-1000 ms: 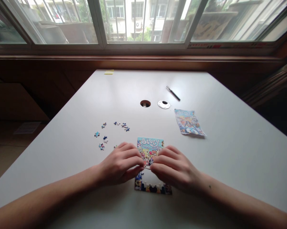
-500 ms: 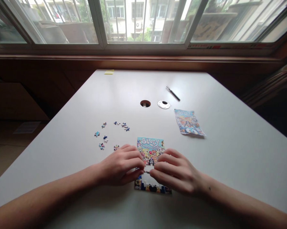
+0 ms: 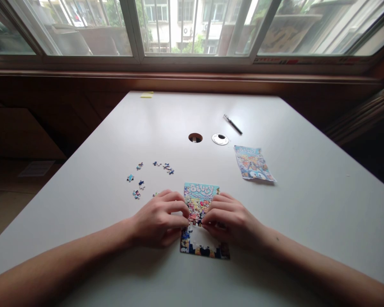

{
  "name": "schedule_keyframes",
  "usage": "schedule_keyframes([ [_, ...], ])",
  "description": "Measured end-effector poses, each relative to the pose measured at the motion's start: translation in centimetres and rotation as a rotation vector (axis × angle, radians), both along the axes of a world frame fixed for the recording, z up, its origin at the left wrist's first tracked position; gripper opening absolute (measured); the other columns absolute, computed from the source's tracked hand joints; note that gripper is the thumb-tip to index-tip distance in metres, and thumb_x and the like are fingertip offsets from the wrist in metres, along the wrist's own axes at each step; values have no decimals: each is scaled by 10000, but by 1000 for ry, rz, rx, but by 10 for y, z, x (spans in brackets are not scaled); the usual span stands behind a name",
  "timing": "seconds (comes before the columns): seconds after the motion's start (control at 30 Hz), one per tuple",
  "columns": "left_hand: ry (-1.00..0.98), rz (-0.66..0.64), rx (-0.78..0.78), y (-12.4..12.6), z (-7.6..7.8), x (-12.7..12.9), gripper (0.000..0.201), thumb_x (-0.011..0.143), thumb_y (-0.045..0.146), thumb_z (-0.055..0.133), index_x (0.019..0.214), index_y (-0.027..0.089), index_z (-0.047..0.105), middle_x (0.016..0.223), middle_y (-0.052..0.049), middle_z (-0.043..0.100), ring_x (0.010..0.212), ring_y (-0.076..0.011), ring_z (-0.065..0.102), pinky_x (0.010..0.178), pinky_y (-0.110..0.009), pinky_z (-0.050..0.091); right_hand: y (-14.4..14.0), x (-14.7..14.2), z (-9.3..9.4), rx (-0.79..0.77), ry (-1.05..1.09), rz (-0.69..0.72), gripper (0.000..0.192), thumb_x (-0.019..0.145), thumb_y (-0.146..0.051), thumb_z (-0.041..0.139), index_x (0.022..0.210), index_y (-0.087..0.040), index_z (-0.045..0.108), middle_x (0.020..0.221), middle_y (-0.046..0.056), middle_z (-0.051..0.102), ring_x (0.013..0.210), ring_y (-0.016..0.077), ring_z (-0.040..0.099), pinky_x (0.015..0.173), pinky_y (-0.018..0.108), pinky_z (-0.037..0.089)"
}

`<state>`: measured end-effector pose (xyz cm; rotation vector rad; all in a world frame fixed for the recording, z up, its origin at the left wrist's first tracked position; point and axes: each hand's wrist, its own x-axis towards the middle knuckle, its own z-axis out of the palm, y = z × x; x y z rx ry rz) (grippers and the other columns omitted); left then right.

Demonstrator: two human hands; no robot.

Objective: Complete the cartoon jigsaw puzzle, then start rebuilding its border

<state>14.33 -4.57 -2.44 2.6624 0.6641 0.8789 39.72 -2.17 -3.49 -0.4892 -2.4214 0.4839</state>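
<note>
A small colourful jigsaw puzzle lies on the white table, partly put together, with a bare white gap in its lower middle. My left hand rests on the puzzle's left edge with its fingertips pressed on the pieces at the gap's upper rim. My right hand covers the puzzle's right edge, its fingertips meeting the left hand's at the same spot. Whether a loose piece sits under the fingertips is hidden. Several loose puzzle pieces lie scattered to the left.
A printed picture sheet lies to the right of the puzzle. Farther back are a round cable hole, its white cap, a black pen and a yellow sticky note. A window runs behind the table.
Both hands slid a little up the puzzle, from the gap's middle to its upper rim, fingertips still together. More of the white gap shows below them.
</note>
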Motion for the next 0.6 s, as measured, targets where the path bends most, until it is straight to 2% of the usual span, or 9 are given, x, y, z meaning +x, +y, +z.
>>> schedule_keyframes([
  [0.6,31,20,0,0,1,0,197,769,85,565,897,211,648,892,-20,712,892,-199,581,803,-363,433,0,-1,-4,-33,-19,15,48,898,-182,626,857,-205,614,724,-3,625,693,139,489,708,313,371],
])
